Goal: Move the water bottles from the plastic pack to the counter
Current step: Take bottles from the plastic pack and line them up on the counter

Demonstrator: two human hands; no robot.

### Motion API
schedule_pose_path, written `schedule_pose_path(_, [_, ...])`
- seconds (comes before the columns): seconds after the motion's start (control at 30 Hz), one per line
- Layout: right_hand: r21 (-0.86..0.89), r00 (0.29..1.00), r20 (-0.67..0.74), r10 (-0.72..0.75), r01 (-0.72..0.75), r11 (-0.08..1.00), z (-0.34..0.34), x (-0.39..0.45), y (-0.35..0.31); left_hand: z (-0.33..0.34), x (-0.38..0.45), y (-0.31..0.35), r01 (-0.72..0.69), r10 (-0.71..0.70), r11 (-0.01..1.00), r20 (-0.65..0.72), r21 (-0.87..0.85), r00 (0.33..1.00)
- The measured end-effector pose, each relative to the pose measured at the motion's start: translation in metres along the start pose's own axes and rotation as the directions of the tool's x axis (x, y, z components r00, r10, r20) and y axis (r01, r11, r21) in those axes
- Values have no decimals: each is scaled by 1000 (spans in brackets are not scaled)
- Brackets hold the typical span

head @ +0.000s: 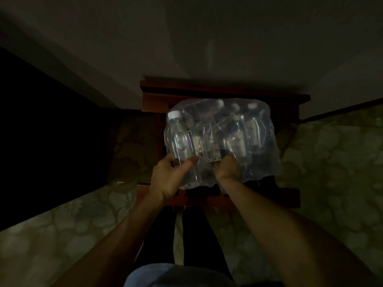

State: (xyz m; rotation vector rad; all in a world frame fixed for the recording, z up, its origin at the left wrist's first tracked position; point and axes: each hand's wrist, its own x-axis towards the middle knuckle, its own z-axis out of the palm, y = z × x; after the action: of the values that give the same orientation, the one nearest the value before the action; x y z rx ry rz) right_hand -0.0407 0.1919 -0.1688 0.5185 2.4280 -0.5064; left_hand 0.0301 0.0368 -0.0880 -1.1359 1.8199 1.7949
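Observation:
A clear plastic pack (257, 146) of water bottles lies on a dark red wooden stand (226, 94) in dim light. Several bottles show blurrily through the wrap. My left hand (172, 179) is shut around the base of one clear water bottle (179, 139) with a white cap, held at the pack's left side, outside the wrap as far as I can tell. My right hand (228, 168) grips the near edge of the pack, fingers pressed into the plastic.
Patterned greenish upholstery (331, 162) flanks the stand on the right, and similar fabric (51, 235) lies at the lower left. A pale wall (207, 38) rises behind the stand. A black area fills the far left. My legs are below.

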Motion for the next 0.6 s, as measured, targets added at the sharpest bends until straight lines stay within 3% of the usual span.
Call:
schedule_pose_path(0.1, [-155, 996, -72, 50, -61, 986, 4, 4, 6, -1, 1, -2, -5, 5, 1000, 27, 0, 1000])
schedule_pose_path(0.23, [85, 975, 171, 140, -156, 984, 0, 22, 13, -3, 5, -4, -17, 16, 1000, 78, 15, 997])
schedule_pose_path(0.37, [154, 968, 197, 156, -187, 970, -1, 30, 17, 1, 8, -8, 1, -4, 1000, 101, 24, 995])
schedule_pose_path(0.6, [-78, 975, 161, 151, -140, 987, -1, 35, 26, 11, 9, -10, 4, -12, 996, 87, 92, 996])
